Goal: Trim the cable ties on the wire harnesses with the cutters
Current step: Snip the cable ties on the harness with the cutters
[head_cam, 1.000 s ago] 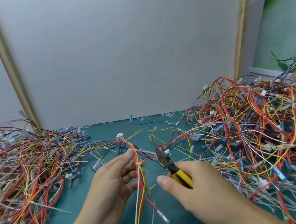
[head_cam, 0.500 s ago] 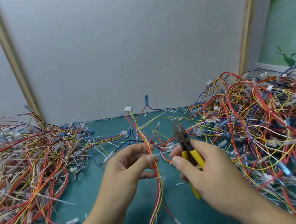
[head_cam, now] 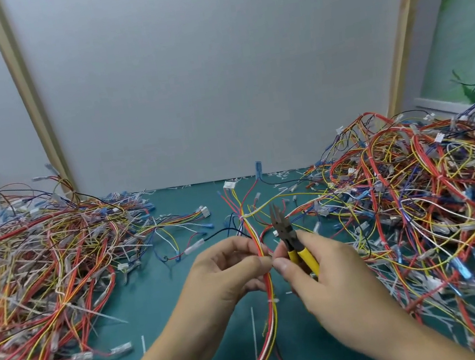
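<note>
Teal matting covered the counter (head_cam: 161,299), backed by a plain white panel (head_cam: 214,75), with a tangled heap of harnesses on the left (head_cam: 43,270) and a taller heap on the right (head_cam: 418,199).

Between the heaps, the left hand (head_cam: 226,277) pinched one wire harness (head_cam: 273,313) between thumb and fingers and held it roughly upright above the counter. The right hand (head_cam: 331,277) had its fingers curled round the yellow handles of the cutters (head_cam: 287,234). Its thumb tip lay just beside the bundle. The dark jaws pointed up and away from the wires and looked closed or nearly so.

The step in hand appeared to be finding and presenting a tie for the cut. To do it well, the tail should stand clear of the bundle. The jaws should then come flat against the tie's head, so the cut is flush and no insulation is nicked.

The harness was a slim bundle of red, yellow, white and orange wires. A white cable tie (head_cam: 273,301) cinched it just below the left hand. Above the hands it fanned out towards a white connector (head_cam: 228,185) and a blue terminal (head_cam: 258,166). Thin white offcuts (head_cam: 254,328) lay on the counter below.
</note>
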